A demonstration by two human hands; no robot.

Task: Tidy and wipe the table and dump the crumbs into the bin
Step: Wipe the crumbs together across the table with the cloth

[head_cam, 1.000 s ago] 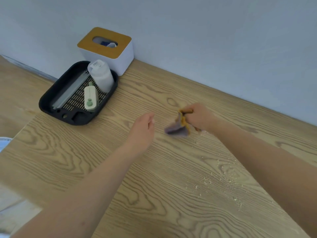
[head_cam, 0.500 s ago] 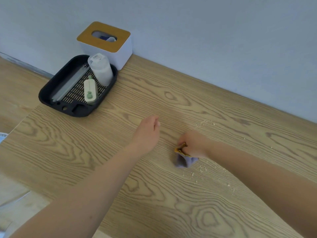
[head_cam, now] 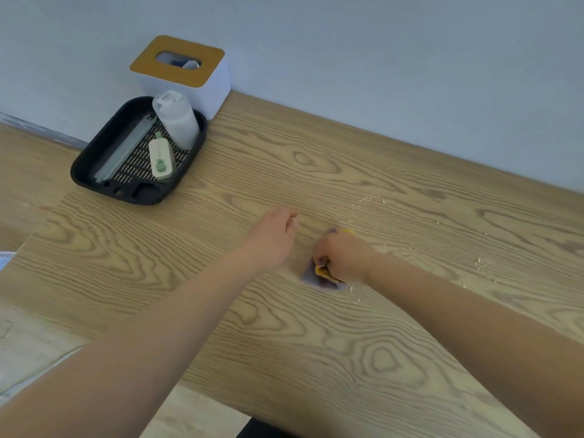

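My right hand (head_cam: 343,259) grips a bunched purple and yellow cloth (head_cam: 319,276) and presses it onto the wooden table (head_cam: 316,358) near its middle. Pale crumbs (head_cam: 363,202) lie scattered behind and to the right of the cloth, with a few more crumbs (head_cam: 482,262) farther right. My left hand (head_cam: 273,238) hovers just left of the right hand, fingers loosely curled, holding nothing.
A black slotted tray (head_cam: 104,181) at the table's back left holds a white bottle (head_cam: 177,121), a small green and cream brush (head_cam: 160,159) and a grey strip. A white tissue box (head_cam: 189,74) with a wooden lid stands behind it against the wall.
My right hand dragged the cloth from farther back toward me across the table, leaving crumbs behind it. My left hand stayed in nearly the same place.
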